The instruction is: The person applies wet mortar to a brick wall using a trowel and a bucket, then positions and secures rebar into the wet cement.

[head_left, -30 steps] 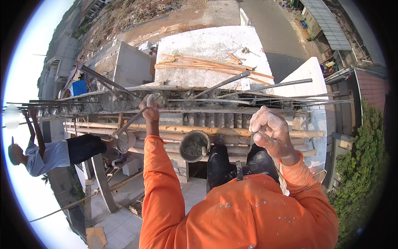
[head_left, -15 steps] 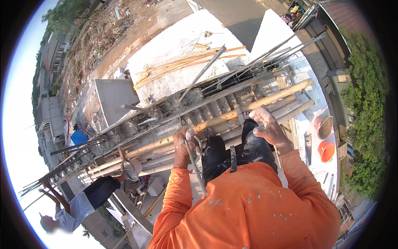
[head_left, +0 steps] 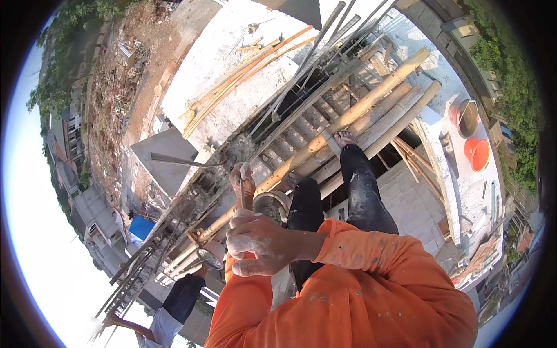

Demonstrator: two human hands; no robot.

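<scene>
Bamboo poles [head_left: 383,91] (roughly parallel) under a bare foot [head_left: 344,138], white slab [head_left: 209,64] bearing wooden strips [head_left: 204,110]

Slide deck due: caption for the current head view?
Left hand grips a thin rod, curled right hand in front of the orange left sleeve, bamboo poles beyond.

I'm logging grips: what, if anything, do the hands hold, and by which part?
The left hand holds a thin rod by its upper visible part; whether the right hand holds anything is unclear.
</scene>
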